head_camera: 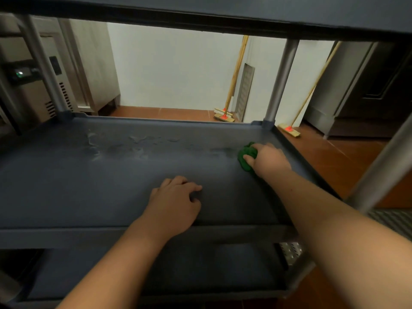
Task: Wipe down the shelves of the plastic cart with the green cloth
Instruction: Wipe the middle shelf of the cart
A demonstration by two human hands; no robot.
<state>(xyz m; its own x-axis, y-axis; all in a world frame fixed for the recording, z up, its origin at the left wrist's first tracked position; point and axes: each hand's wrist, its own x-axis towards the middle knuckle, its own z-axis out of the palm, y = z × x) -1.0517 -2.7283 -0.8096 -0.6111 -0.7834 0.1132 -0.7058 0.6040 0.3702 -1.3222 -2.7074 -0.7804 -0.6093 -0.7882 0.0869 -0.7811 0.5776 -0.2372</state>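
The dark blue-grey plastic cart fills the view; its middle shelf (93,179) lies flat before me, with wet streaks across its far half. My right hand (268,158) presses a bunched green cloth (245,156) onto the shelf near the far right corner, fingers wrapped over it. My left hand (176,202) rests palm down on the shelf near the front edge, fingers loosely curled and holding nothing. The top shelf (200,10) hangs overhead and the bottom shelf (200,268) shows below.
Grey posts (281,81) stand at the cart's corners. Behind it are a white wall, a red tile floor, two brooms (225,115) leaning on the wall, a steel appliance (33,85) at left and a grey cabinet (367,90) at right.
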